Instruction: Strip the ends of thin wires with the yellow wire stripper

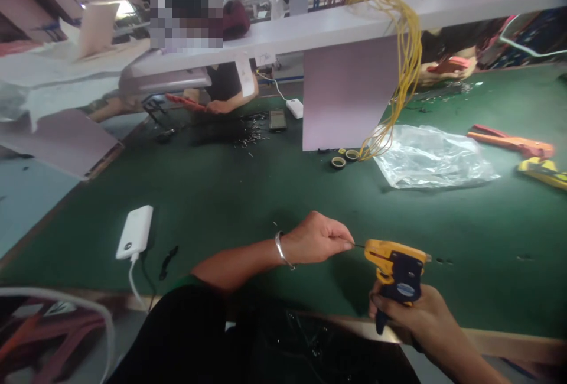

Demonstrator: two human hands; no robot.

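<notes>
My left hand (318, 238), with a silver bangle at the wrist, is closed in a pinch on a thin dark wire (359, 246). The wire's short visible end points right, at the nose of a yellow and dark blue wire stripper (394, 263). My right hand (405, 310) grips that pistol-shaped tool by its handle, near the front edge of the green table (248, 195). Whether the wire tip sits inside the jaws, I cannot tell. Most of the wire is hidden in my left fingers.
A white power bank (135, 231) with a cable lies left, beside a black strip (168, 262). Yellow wires (405, 59) hang from the shelf (274, 32) near tape rolls (338, 162) and a clear plastic bag (434, 156). Orange-handled pliers (509, 140) lie right. Co-workers' hands (219, 106) work across the table.
</notes>
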